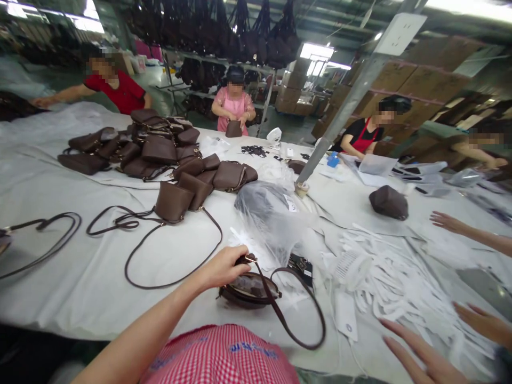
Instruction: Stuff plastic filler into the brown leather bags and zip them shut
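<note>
My left hand [229,266] is closed on the top of a small dark brown bag [250,290], by its strap end near a metal ring. The bag lies on the white-covered table just in front of my checked apron, its opening facing up with a greyish filling showing inside. Its strap [316,314] loops out to the right. At the lower right, my right hand [424,354] has its fingers spread and holds nothing. It is nearest to a pile of white strips [396,293] and a white tag-like device [346,316].
Brown bags [160,149] are heaped at the left. A clear plastic bag [272,213] lies ahead, beside a metal post [340,120]. Another person's hands [452,223] reach in from the right, near a dark brown bag [389,202]. More people work across the table.
</note>
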A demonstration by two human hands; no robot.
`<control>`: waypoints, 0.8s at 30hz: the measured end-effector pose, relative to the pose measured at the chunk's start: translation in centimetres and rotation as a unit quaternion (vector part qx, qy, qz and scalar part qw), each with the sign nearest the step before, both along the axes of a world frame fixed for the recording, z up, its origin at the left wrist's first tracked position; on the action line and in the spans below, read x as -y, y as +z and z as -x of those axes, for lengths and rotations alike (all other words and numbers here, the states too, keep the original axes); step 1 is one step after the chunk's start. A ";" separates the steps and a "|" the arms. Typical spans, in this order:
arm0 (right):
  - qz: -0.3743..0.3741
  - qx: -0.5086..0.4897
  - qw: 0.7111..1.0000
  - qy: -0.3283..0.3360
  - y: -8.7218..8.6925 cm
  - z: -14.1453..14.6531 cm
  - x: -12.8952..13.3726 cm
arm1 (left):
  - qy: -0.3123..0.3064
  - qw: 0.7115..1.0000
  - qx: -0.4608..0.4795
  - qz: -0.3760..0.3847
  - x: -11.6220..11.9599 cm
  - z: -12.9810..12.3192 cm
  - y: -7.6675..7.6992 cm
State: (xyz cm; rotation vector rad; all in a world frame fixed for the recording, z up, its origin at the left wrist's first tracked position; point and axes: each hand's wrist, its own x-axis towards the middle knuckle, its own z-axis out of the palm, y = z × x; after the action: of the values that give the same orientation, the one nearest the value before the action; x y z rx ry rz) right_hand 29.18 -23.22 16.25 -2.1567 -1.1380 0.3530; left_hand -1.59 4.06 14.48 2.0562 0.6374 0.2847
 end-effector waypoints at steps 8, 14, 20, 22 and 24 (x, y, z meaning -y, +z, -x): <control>-0.023 -0.285 0.920 0.268 -3.0 13.7 -15.2 | 0.088 0.980 0.100 0.150 1.1 -0.9 0.2; 0.092 -0.325 0.884 0.323 -4.0 12.4 -14.8 | 0.190 0.712 0.355 0.575 -1.7 2.8 -2.3; 0.054 -0.046 0.940 0.333 -7.0 7.4 -9.9 | 0.347 0.551 0.489 0.580 -4.7 6.1 -5.0; 0.047 0.029 0.934 0.352 -6.2 7.2 -9.8 | 0.327 0.628 0.433 0.558 -4.3 5.4 -4.7; 0.058 0.124 0.920 0.367 -4.3 8.3 -10.9 | 0.268 0.721 0.344 0.538 -3.3 3.6 -4.1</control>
State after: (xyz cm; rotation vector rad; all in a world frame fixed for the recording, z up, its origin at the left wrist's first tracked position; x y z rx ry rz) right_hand 20.91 -12.27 11.91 -1.8217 -2.1133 0.4834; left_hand -5.23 7.35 10.39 0.5145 0.6627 0.7539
